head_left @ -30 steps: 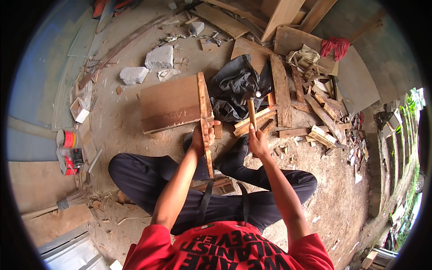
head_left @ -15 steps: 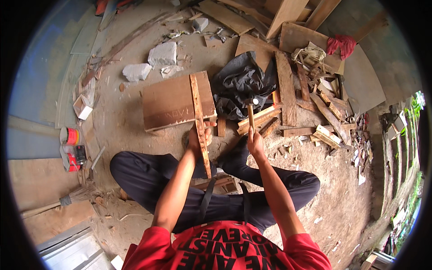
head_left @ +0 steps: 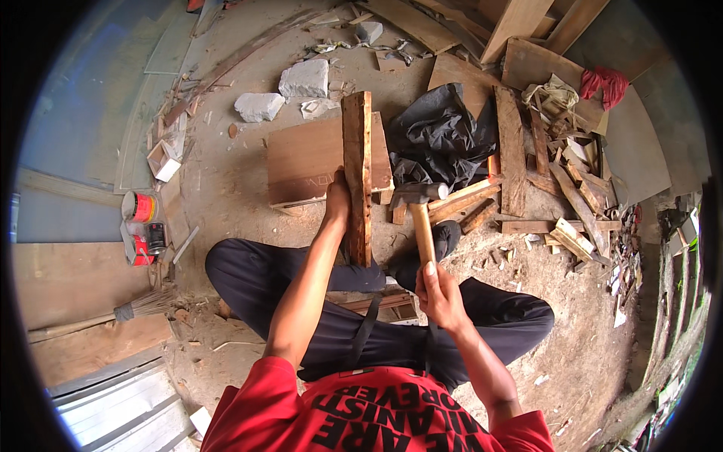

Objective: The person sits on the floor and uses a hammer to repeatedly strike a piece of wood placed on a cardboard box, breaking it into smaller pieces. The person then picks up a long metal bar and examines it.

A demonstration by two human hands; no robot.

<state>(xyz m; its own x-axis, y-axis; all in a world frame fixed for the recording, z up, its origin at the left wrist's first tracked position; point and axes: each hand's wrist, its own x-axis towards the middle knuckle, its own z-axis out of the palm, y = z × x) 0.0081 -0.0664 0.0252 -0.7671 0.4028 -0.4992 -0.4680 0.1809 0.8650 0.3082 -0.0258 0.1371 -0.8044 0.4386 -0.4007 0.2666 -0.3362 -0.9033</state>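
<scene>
My left hand [head_left: 339, 200] is closed round the left side of a long wooden plank [head_left: 357, 181], which stands tilted up over the right part of a brown wooden box [head_left: 301, 162]. Part of my grip is hidden behind the wood. In my right hand [head_left: 443, 295] is a hammer [head_left: 423, 226], its wooden handle wrapped by my fingers. The hammer's metal head points away from me, right of the plank and apart from it. My crossed legs in dark trousers lie below both hands.
A crumpled black plastic sheet [head_left: 440, 135] lies beyond the hammer. Scrap boards and offcuts [head_left: 572, 181] pile up at the right. Pale stone blocks [head_left: 304, 78] sit behind the box. Red cans [head_left: 138, 206] and a broom [head_left: 143, 305] are at the left.
The plank has turned to show its broad face and stands more upright. My right hand has drawn the hammer nearer to me. The whole view has shifted somewhat.
</scene>
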